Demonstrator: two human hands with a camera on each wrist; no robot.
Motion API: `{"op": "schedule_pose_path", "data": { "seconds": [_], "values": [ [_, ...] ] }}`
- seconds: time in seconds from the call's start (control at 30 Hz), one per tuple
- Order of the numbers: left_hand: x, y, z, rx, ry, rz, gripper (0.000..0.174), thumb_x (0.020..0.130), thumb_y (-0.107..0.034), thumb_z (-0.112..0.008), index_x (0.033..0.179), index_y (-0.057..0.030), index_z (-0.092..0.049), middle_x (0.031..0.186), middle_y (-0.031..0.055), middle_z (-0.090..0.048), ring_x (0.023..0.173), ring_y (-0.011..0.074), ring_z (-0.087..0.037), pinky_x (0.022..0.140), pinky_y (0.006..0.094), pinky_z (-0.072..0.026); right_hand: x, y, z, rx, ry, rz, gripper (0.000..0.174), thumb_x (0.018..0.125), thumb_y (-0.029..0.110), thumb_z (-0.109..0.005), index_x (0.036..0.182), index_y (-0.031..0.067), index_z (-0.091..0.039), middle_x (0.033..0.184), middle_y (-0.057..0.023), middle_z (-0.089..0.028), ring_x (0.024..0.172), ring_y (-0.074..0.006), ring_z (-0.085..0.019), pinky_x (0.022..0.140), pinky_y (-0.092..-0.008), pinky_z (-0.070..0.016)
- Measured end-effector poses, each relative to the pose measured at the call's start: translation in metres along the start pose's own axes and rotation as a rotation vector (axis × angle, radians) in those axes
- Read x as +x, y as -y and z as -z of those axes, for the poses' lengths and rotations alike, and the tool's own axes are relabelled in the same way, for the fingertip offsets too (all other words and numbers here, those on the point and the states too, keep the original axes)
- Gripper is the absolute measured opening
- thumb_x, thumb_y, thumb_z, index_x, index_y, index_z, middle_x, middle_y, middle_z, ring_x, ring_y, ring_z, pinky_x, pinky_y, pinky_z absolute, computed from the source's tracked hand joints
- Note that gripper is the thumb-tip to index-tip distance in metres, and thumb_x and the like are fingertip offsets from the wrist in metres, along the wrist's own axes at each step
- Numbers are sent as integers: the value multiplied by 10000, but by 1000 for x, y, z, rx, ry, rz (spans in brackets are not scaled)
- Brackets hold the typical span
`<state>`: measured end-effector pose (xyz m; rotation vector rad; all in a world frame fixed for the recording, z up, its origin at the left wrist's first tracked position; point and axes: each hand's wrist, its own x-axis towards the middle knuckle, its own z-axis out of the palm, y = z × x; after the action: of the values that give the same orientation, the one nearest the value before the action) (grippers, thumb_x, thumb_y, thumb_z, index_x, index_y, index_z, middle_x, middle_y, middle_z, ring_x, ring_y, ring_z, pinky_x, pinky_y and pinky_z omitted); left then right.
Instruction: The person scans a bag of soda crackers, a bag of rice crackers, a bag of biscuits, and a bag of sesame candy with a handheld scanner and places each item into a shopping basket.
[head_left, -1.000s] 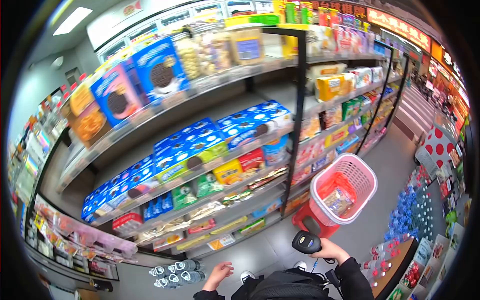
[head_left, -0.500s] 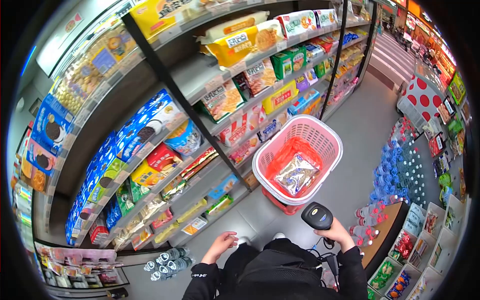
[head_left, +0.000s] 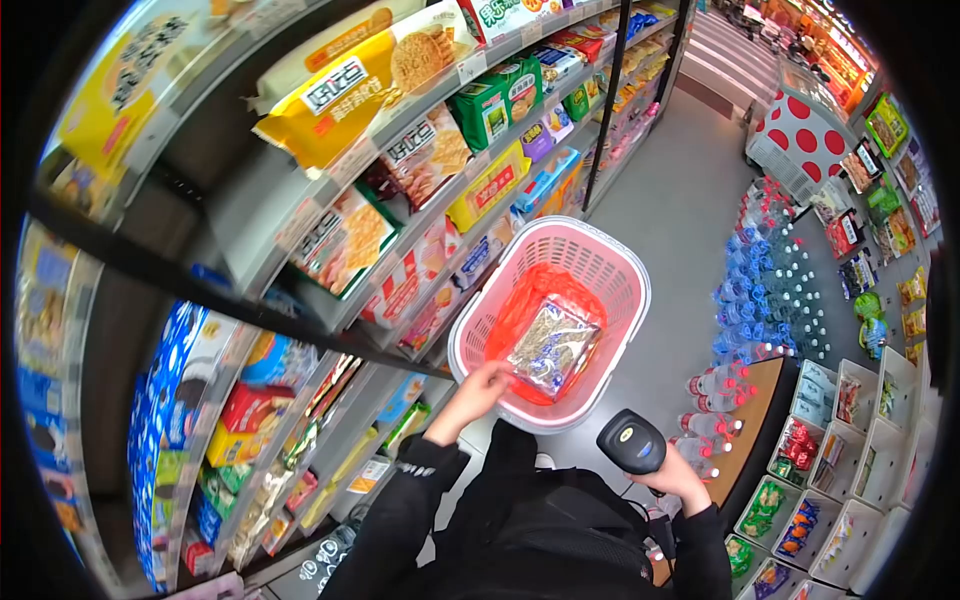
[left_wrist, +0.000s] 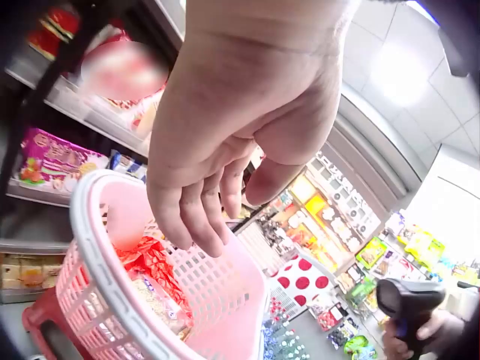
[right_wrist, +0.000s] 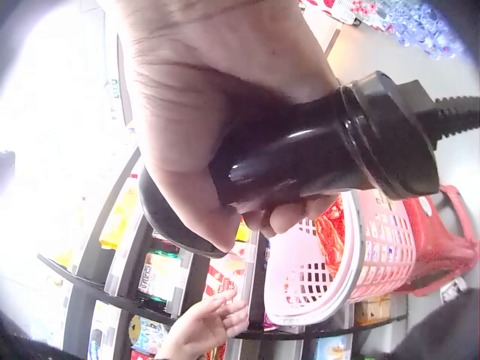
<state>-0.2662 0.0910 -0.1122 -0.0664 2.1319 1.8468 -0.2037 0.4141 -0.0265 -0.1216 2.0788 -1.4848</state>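
A pink plastic basket (head_left: 612, 268) with a pale rim stands in front of the person. Inside it lie a crumpled red plastic bag (head_left: 518, 308) and a clear-and-blue packet (head_left: 556, 345) of dry food. The left hand (head_left: 477, 393) overlaps the basket's near left rim in the head view. In the left wrist view that hand (left_wrist: 232, 127) hangs over the basket, its fingers loosely bent and holding nothing. A black barcode scanner (head_left: 631, 441) is gripped in the right hand (head_left: 680, 477), right of the basket. The right wrist view shows those fingers wrapped around the scanner's handle (right_wrist: 292, 165).
Shelves of packaged biscuits (head_left: 365, 80) run along the left. A red stool (right_wrist: 442, 240) supports the basket. Bottled drinks (head_left: 750, 290) stand on the floor at right, near bins of small snacks (head_left: 800, 445). A cord (right_wrist: 457, 112) trails from the scanner.
The head view has turned right and closer to the basket. My left hand has moved forward from beside the body to the basket's rim. The right hand keeps holding the scanner.
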Motion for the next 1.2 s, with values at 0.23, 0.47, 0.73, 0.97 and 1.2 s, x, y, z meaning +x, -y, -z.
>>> {"op": "schedule_pose_path", "data": {
  "seconds": [0.23, 0.47, 0.73, 0.97, 1.2],
  "values": [
    [142, 66, -13, 141, 149, 353, 270, 705, -49, -526, 966, 20, -539, 774, 148, -596, 740, 204, -588, 654, 282, -446, 17, 5, 3, 48, -150, -221, 379, 589, 75, -702, 928, 13, -544, 832, -44, -600, 761, -98, -541, 705, -264, -441],
    [193, 162, -31, 520, -52, 246, 271, 651, -6, -451, 900, 57, -540, 875, 260, -555, 855, 376, -537, 737, 414, -421, 10, 7, -11, 254, -327, -417, 490, 562, 17, -698, 1006, 13, -490, 906, -45, -571, 820, -104, -527, 743, -266, -428],
    [215, 165, -45, 713, -102, 532, 360, 706, -158, -536, 1005, 25, -457, 1030, 241, -478, 970, 390, -452, 805, 446, -384, 4, 11, -24, 231, -482, -538, 407, 570, 31, -697, 940, 15, -530, 844, -36, -595, 768, -108, -553, 706, -262, -443],
    [229, 189, -40, 710, -34, 506, 516, 656, -335, -640, 948, 50, -459, 927, 243, -536, 879, 359, -527, 754, 407, -409, -9, -3, -33, 268, -499, -603, 498, 553, 60, -733, 987, 20, -493, 884, -40, -574, 797, -120, -539, 733, -273, -434],
    [233, 182, -37, 638, 79, 606, 602, 588, -344, -695, 1005, 24, -463, 985, 206, -550, 939, 314, -530, 779, 397, -406, -2, 0, -31, 153, -486, -567, 341, 577, 60, -695, 886, 18, -557, 803, -53, -605, 732, -112, -557, 688, -265, -443]
  ]
}}
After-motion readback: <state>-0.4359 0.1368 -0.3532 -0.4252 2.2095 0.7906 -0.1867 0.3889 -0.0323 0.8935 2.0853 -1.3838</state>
